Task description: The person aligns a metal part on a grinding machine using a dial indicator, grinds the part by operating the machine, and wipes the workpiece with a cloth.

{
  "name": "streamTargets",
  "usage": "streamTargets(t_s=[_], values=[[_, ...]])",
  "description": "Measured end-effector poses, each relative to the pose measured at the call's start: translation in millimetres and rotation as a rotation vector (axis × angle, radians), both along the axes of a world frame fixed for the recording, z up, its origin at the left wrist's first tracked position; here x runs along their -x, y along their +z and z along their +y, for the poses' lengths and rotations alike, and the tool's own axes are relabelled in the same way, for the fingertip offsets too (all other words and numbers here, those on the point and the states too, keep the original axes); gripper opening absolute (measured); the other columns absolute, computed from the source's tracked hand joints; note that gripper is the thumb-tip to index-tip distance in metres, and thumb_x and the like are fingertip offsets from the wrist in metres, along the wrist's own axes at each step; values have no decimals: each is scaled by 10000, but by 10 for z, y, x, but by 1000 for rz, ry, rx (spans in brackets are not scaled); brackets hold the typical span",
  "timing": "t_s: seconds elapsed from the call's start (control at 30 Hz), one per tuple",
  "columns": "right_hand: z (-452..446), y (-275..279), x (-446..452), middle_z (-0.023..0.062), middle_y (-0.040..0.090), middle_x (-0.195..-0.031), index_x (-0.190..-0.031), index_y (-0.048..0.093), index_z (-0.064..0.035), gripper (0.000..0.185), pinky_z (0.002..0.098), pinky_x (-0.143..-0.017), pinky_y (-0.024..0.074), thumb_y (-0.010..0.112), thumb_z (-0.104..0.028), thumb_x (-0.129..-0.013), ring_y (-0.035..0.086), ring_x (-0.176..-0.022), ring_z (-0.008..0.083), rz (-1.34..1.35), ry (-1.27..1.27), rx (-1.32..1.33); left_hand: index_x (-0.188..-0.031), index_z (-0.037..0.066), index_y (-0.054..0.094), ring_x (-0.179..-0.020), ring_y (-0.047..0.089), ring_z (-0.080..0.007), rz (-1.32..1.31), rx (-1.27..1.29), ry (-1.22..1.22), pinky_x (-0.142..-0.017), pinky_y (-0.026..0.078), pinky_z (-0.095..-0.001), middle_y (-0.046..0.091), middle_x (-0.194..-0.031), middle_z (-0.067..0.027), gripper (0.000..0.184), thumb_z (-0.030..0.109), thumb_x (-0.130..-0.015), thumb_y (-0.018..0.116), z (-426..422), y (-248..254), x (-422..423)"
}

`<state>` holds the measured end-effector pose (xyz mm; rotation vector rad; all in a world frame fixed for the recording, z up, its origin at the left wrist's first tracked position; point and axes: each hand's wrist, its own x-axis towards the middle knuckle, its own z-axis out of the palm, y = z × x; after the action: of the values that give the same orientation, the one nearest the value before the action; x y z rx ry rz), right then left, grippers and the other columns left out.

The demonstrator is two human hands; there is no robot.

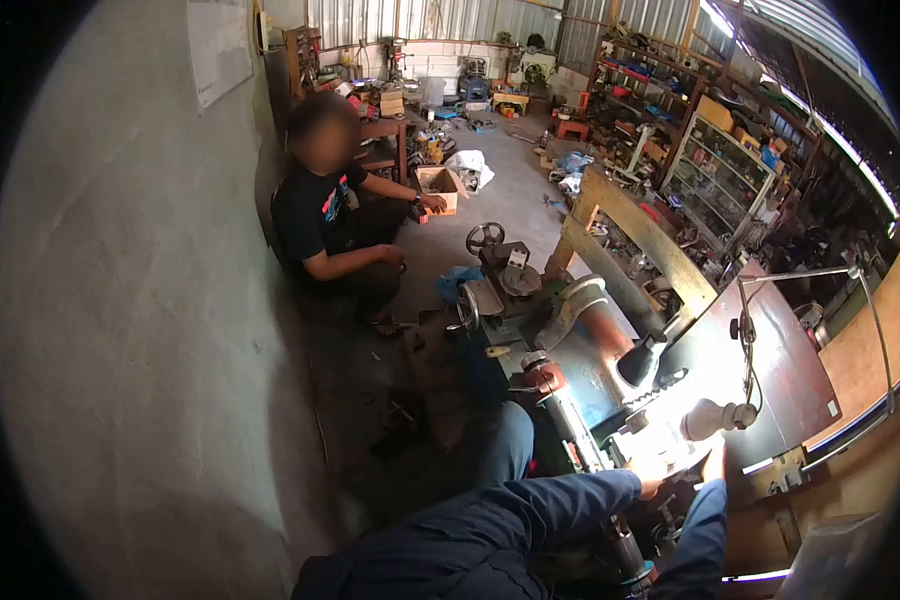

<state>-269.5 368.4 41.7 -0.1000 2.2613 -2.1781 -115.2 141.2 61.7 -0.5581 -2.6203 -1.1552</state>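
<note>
My left hand (651, 474) reaches in from a dark blue sleeve to the brightly lit middle of a machine (595, 385) that looks like a lathe. Close by on the right, my right hand (714, 461) is raised just below a work lamp (705, 420). Glare washes out the fingers of both hands and whatever lies between them, so I cannot make out what they touch or hold. A long metal bar (576, 428) runs along the machine's near side, next to my left forearm.
A person (322, 215) in a black T-shirt squats by the grey wall (150, 300), one hand near a cardboard box (437, 188). Handwheels (485, 238) stick out at the machine's far end. A dark panel (785, 360) and a jointed lamp arm (800, 272) stand at right. Cluttered shelves line the back.
</note>
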Motion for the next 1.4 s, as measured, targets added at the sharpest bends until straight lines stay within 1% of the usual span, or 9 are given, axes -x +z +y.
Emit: streamTargets(t_s=[0.2,0.27,0.37,0.6,0.8,1.07,1.17,1.23,1.4], values=[[3,136,-478,106,644,-1001,-1070,579,7,411,419,-773,503,460,-375,-975,623,-870,233,810,-94,-860,-804,-10,711,-702,696,-347,-131,-130,5,-632,557,-447,697,-767,-200,305,290,-786,660,-125,598,-203],[-280,301,-350,87,638,-967,-1049,589,-29,400,398,-746,511,460,-401,-973,625,-841,216,230,-171,-474,-830,10,722,-724,704,-346,-106,-176,-44,-642,562,-453,698,-772,-204,272,269,-779,655,-83,487,-203],[-111,82,-75,79,635,-969,-1053,594,-34,399,389,-747,509,461,-403,-979,620,-848,208,-62,-22,-14,-797,45,712,-715,698,-348,-57,-44,-40,-622,559,-474,686,-744,-194,177,211,-760,663,-30,196,-58],[-24,88,-186,60,627,-974,-1062,606,-44,396,368,-748,503,463,-407,-995,608,-864,190,21,-13,-81,-790,35,701,-718,693,-360,-27,-106,109,-628,556,-489,685,-760,-198,212,241,-774,651,29,132,-75],[-56,94,-185,45,621,-979,-1069,616,-53,394,350,-750,498,464,-411,-1008,598,-878,174,64,-6,-149,-949,19,702,-804,679,-396,-157,-92,-53,-716,537,-515,698,-858,-208,341,323,-887,561,-226,813,-271],[135,53,-14,24,612,-984,-1080,630,-65,392,326,-752,492,466,-417,-1026,585,-896,153,-158,162,186,-1140,41,638,-937,668,-382,-117,-86,-30,-813,523,-502,683,-1041,-211,373,323,-918,535,-150,775,-222],[260,-291,140,6,607,-929,-1056,637,-81,353,306,-711,487,457,-385,-1037,578,-834,127,59,-69,76,-1102,43,652,-814,698,-378,89,-175,77,-688,561,-470,704,-894,-211,361,337,-901,595,-41,599,-190],[-201,466,-454,55,648,-883,-962,607,-18,346,321,-687,494,431,-314,-1003,582,-764,142,35,36,-115,-1116,60,658,-823,699,-369,9,-153,23,-722,557,-476,709,-926,-196,362,332,-887,594,12,463,-133],[-321,717,-920,245,686,-932,-999,642,29,244,452,-762,520,507,-124,-866,647,-898,430,613,56,-961,-1193,94,644,-908,689,-356,58,-189,-109,-826,527,-496,714,-960,-175,411,325,-859,586,-89,353,-215]])
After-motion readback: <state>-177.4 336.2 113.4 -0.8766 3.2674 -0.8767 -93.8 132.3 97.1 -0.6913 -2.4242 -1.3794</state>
